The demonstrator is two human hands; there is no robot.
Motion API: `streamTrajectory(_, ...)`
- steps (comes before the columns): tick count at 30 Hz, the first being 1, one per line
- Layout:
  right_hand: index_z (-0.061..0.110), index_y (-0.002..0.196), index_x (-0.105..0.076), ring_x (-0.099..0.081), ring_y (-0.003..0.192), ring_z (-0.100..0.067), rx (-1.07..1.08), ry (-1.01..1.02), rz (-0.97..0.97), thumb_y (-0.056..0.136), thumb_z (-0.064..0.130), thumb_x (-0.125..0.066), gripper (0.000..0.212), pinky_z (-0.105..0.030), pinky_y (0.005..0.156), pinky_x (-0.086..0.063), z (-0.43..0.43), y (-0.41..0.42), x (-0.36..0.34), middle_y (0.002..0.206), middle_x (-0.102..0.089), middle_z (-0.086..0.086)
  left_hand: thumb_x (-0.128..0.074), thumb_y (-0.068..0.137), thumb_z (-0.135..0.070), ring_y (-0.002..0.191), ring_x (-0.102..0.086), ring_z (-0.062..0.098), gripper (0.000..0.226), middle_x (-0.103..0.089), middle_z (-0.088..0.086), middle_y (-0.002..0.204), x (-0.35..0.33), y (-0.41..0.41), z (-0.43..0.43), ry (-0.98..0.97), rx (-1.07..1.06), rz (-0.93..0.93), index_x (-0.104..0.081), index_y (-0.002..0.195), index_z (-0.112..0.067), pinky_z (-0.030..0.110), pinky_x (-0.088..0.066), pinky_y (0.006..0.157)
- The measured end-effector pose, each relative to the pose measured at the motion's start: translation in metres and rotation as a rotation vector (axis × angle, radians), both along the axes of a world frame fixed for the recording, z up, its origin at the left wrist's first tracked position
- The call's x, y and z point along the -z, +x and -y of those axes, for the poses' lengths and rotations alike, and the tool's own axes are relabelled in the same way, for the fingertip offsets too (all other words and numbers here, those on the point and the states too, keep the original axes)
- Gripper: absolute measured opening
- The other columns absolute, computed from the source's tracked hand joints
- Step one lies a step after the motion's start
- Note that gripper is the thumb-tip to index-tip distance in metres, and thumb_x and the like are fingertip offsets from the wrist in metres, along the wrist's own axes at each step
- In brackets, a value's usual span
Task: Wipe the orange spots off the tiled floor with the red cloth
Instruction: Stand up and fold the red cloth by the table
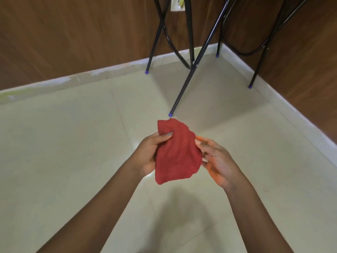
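Observation:
I hold the red cloth (177, 152) up in front of me, above the cream tiled floor (73, 152). My left hand (150, 152) grips its left side, thumb lying across the front of the fabric. My right hand (217, 159) is at the cloth's right edge with its fingers loosely spread; whether they pinch the edge is unclear. Orange colour (199, 138) shows at my right fingertips and along the edge of that palm. The floor directly under the cloth and hands is hidden.
Black metal legs with blue tips stand ahead: one (171, 114) lands just beyond the cloth, others (146, 72) (250, 86) nearer the walls. Brown wood-panel walls (73, 42) meet in a corner at the back right, with a pale skirting along the floor.

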State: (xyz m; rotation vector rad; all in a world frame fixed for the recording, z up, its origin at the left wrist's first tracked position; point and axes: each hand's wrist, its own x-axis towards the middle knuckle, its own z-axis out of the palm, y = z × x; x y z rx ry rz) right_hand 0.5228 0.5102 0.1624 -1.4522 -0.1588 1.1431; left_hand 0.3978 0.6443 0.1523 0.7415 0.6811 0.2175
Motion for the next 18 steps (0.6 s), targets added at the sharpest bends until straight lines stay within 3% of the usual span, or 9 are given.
streamTrajectory(4,0.007,0.097,-0.064,-0.058,0.071,-0.014,-0.116,0.006,0.003,0.088,0.027,-0.057,0.024,-0.026,0.068,-0.047,0.013,-0.015,-0.098,0.081,-0.064,-0.002,-0.055,0.087,-0.012,0.083,-0.068,0.021,0.028,-0.070,0.012,0.099,-0.103,-0.007,0.006,-0.006,-0.011,-0.040,-0.062,0.113,-0.003,0.029,-0.055,0.076)
streamTrajectory(7,0.006,0.097,-0.063,-0.062,0.078,-0.014,-0.114,0.040,0.113,0.085,0.017,-0.062,0.016,-0.028,0.074,-0.048,0.006,-0.016,-0.182,0.089,-0.068,-0.004,-0.056,0.088,-0.016,0.086,-0.068,0.022,0.029,-0.069,0.015,0.106,-0.188,-0.006,-0.002,0.096,-0.017,-0.061,-0.062,0.114,-0.003,0.030,-0.056,0.076)
streamTrajectory(10,0.005,0.096,-0.061,-0.062,0.075,-0.015,0.024,0.047,0.159,0.081,0.008,-0.066,0.016,-0.023,0.066,-0.049,0.012,-0.018,-0.263,0.085,-0.068,-0.005,-0.058,0.087,-0.012,0.094,-0.066,0.024,0.029,-0.067,0.014,0.111,-0.270,-0.011,0.005,0.189,0.034,-0.080,-0.060,0.115,-0.004,0.033,-0.054,0.082)
streamTrajectory(12,0.007,0.087,-0.062,-0.061,0.075,-0.018,0.093,0.018,0.210,0.079,0.006,-0.068,0.010,-0.027,0.067,-0.051,0.022,-0.027,-0.315,0.081,-0.067,-0.005,-0.059,0.085,-0.005,0.097,-0.065,0.025,0.030,-0.067,0.013,0.112,-0.319,-0.020,0.015,0.241,0.038,-0.122,-0.058,0.115,-0.007,0.036,-0.052,0.085)
streamTrajectory(15,0.008,0.078,-0.063,-0.061,0.076,-0.019,0.126,-0.007,0.273,0.077,0.004,-0.070,0.008,-0.035,0.078,-0.050,0.032,-0.034,-0.386,0.080,-0.067,-0.006,-0.059,0.085,-0.003,0.092,-0.064,0.023,0.027,-0.067,0.010,0.109,-0.382,-0.025,0.026,0.293,-0.011,-0.145,-0.058,0.111,-0.011,0.037,-0.050,0.082)
streamTrajectory(18,0.008,0.081,-0.063,-0.058,0.074,-0.017,0.172,0.015,0.315,0.077,0.003,-0.069,0.009,-0.029,0.070,-0.047,0.038,-0.036,-0.442,0.077,-0.065,-0.003,-0.056,0.087,-0.004,0.087,-0.063,0.021,0.023,-0.068,0.007,0.102,-0.434,-0.024,0.038,0.281,-0.018,-0.126,-0.058,0.108,-0.013,0.034,-0.050,0.075)
